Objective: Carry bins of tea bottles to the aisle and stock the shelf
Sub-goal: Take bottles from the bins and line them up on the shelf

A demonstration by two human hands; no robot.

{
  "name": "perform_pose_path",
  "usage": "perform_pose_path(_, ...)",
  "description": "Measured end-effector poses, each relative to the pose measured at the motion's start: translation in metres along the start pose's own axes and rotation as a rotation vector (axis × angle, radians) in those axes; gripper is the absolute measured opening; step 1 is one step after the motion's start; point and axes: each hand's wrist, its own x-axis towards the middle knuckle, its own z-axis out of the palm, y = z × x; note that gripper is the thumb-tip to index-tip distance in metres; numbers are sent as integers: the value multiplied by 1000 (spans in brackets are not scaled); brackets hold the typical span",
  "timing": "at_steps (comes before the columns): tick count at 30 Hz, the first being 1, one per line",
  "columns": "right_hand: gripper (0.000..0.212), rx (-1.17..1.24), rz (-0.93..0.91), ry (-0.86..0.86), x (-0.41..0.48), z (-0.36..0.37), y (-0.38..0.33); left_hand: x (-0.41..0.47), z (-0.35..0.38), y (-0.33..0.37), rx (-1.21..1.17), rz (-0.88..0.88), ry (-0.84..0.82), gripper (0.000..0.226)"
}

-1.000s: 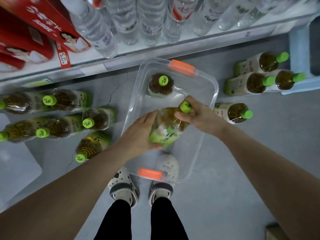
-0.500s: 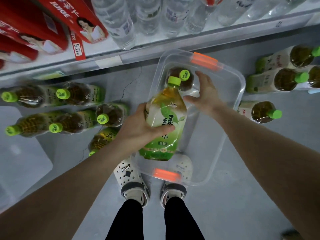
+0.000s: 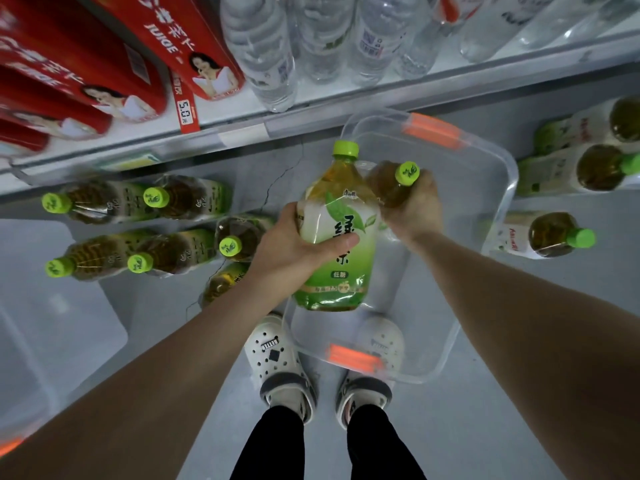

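Here left hand [image 3: 294,244] grips green tea bottle [image 3: 334,237]; right hand [image 3: 414,206] grips darker bottle [image 3: 391,183].

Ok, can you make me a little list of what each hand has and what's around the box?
left hand: grips a green-label tea bottle round its middle
right hand: holds a darker tea bottle
bin: clear, orange handles, on the floor by the feet
more tea bottles: a group left of the bin, another group right of it
shelf above: water bottles, red juice cartons
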Motion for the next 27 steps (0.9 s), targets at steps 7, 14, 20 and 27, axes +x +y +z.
perform_pose_path(7, 76, 317, 275, 1, -115, -80, -8, -72, -23, 31, -59, -50, 56, 96)
perform_pose_path(14, 51, 462, 201, -95, -212, -198, -53, -184, -70, 98, -32, -35, 86, 79)
perform_pose_path(20, 51, 472, 19, -84, -279, -313, -130, -289, -118, 166, -87, 74, 114, 92)
perform_pose_path(27, 61, 338, -285, -65, -350, -417, -223, -396, -167, 217, -160, 220, 183, 96)
